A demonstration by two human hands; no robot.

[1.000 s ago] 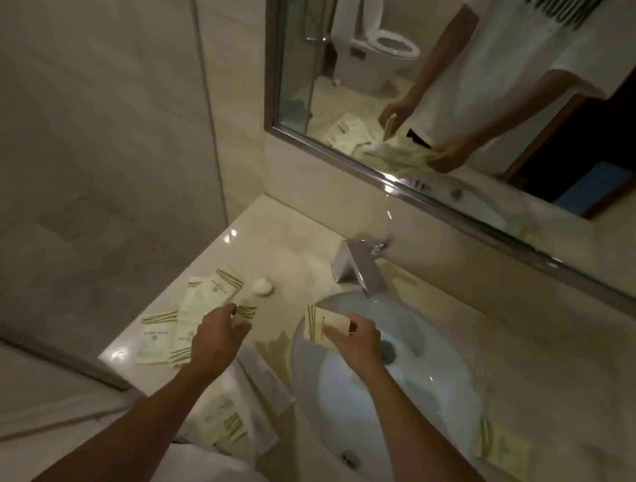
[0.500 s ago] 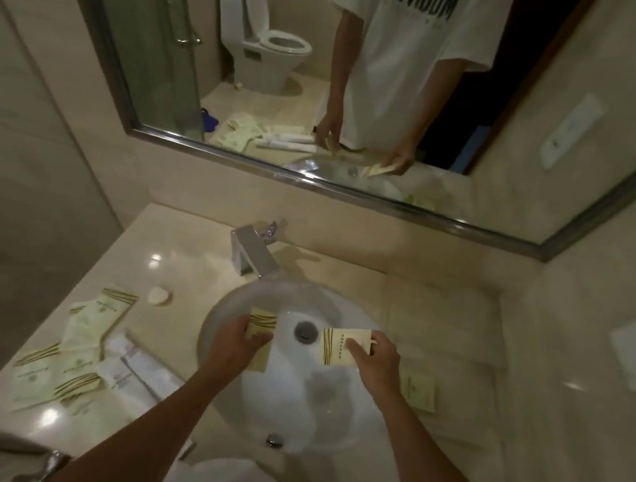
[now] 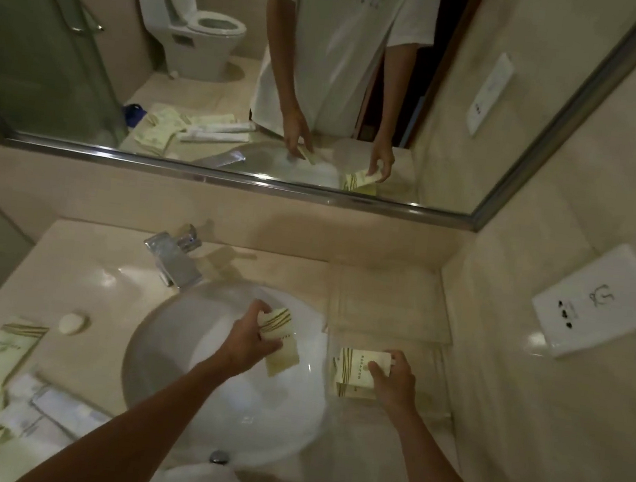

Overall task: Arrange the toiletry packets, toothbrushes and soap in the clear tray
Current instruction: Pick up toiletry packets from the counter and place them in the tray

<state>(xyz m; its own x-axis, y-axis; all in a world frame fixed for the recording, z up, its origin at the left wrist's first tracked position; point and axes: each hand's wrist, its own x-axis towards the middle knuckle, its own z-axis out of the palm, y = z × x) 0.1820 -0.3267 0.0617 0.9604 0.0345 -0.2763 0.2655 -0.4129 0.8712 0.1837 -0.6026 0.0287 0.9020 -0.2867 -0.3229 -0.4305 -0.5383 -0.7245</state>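
Observation:
My left hand point(image 3: 248, 336) holds a cream toiletry packet point(image 3: 283, 351) with green stripes above the sink basin. To the right of the sink, my right hand point(image 3: 391, 380) grips a second striped packet point(image 3: 355, 368) and holds it low over the clear tray point(image 3: 399, 309); I cannot tell whether it touches the tray. Another packet lies under it. Several more packets point(image 3: 7, 344) lie on the counter left of the sink, beside wrapped toothbrushes point(image 3: 63, 408). A small round white soap point(image 3: 72, 323) sits near them.
A chrome faucet point(image 3: 173, 258) stands behind the white sink basin point(image 3: 178, 343). The mirror point(image 3: 248, 74) above the counter reflects the person and a toilet. A white wall socket point(image 3: 598, 304) is on the right wall. The counter edge runs close to me.
My right hand has carried its packet from over the sink to the tray on the right. My left hand has shifted right over the basin with its packet. The view swung right.

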